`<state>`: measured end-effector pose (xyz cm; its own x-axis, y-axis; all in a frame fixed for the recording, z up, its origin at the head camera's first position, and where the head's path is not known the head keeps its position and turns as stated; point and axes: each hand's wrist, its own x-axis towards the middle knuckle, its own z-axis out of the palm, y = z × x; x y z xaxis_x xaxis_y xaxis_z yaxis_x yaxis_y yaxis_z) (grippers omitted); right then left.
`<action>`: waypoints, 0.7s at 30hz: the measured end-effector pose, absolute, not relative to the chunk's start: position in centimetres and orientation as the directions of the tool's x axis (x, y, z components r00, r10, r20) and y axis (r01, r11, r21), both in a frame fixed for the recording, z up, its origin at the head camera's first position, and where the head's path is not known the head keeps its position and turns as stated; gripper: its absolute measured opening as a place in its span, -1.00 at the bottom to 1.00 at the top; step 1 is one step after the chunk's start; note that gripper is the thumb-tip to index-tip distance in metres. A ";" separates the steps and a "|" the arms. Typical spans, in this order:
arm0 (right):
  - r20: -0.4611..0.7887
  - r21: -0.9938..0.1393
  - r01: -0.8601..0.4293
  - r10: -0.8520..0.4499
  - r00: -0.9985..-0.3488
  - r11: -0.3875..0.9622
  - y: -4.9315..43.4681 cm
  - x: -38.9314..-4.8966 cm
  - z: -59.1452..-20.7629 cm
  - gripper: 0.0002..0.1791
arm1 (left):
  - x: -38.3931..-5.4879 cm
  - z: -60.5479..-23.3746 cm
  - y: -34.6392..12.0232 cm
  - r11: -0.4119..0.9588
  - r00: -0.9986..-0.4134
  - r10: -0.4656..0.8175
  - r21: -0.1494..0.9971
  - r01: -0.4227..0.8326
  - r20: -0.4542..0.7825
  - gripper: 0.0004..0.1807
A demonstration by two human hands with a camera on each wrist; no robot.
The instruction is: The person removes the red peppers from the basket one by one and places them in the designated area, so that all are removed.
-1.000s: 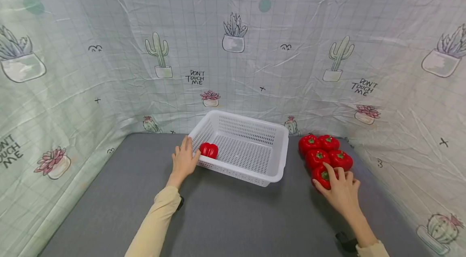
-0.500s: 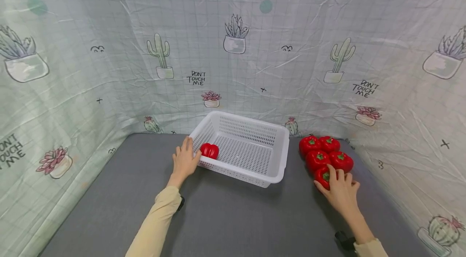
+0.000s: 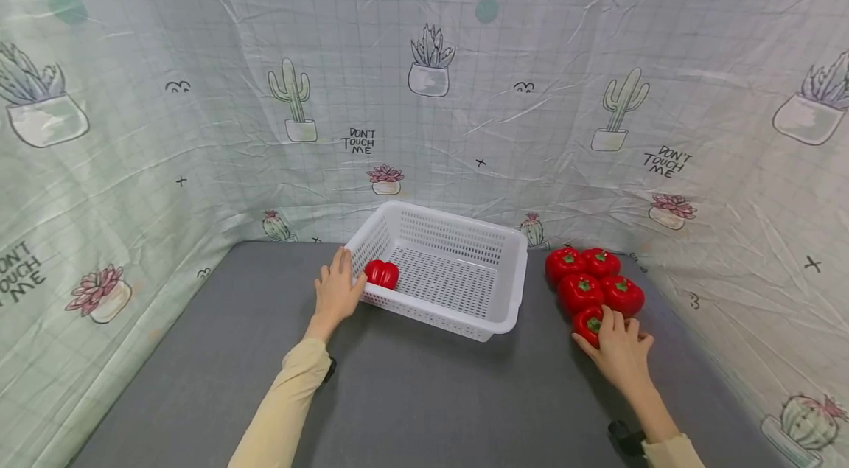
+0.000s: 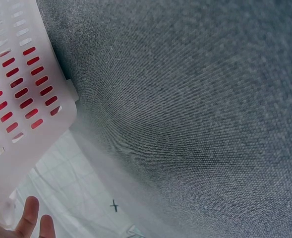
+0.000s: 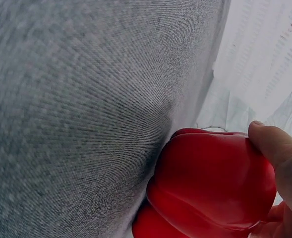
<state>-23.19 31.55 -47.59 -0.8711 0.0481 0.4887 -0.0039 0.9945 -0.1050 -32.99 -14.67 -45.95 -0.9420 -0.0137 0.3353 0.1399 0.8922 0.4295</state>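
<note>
A white plastic basket [image 3: 440, 278] with slotted walls stands on the grey table. One red bell pepper [image 3: 382, 274] lies inside its near left corner. My left hand [image 3: 336, 294] holds the basket at that corner, its thumb at the front rim and its fingers along the left side. On the right, my right hand [image 3: 622, 354] grips the nearest bell pepper [image 3: 587, 323] of a group, thumb on its left and fingers over the top. The right wrist view shows this pepper [image 5: 210, 178] large, the thumb pressed to its side.
Several more red bell peppers [image 3: 579, 292] with green stems sit close together behind the gripped one. A cactus-print curtain [image 3: 477, 107] rises behind and on both sides of the grey table [image 3: 424, 402].
My right fingers have shifted slightly toward me over the nearest pepper, which has barely moved. The left hand and the basket hold their places.
</note>
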 end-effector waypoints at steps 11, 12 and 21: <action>0.485 -0.104 0.002 0.052 -0.873 0.995 31.8 -22.9 -47.8 -0.19 | -33.1 -46.1 -14.8 0.888 -0.939 -0.010 0.435 0.150 0.345 -0.33; 0.484 -0.106 0.002 0.053 -0.874 0.994 31.8 -22.9 -47.7 -0.19 | -33.1 -46.1 -14.8 0.887 -0.938 -0.011 0.437 0.152 0.347 -0.34; 0.396 -0.153 0.017 0.077 -0.915 0.988 32.1 -22.7 -47.7 -0.12 | -33.1 -46.3 -14.8 0.887 -0.935 -0.009 0.434 0.156 0.354 -0.33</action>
<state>-22.74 32.12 -47.74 -0.9152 0.0767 0.3956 0.0165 0.9880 -0.1533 -33.15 -14.82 -46.26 -0.9351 -0.0089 0.3543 0.1560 0.8873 0.4340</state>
